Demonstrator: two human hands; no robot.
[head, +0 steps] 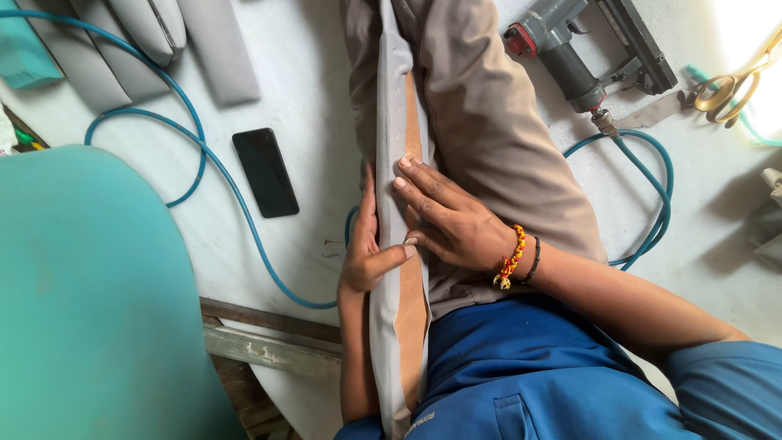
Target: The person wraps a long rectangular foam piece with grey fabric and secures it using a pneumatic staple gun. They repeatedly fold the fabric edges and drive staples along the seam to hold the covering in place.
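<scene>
- Grey-covered panel [391,163], one, on edge at centre, brown board face exposed.
- Left hand [366,253] clasping panel; right hand [444,216] flat, fingers pressing fabric.
- One staple gun [586,49], one phone [265,171], one scissors [729,85], blue hose [204,155] on white surface [301,90].

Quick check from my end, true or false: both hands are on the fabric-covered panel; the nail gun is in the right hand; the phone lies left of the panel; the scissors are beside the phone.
1. Both hands, left hand and right hand, press the grey-covered panel: true.
2. The nail gun is in the right hand: false, it lies on the table.
3. The phone lies left of the panel: true.
4. The scissors are beside the phone: false, they lie far right.
</scene>
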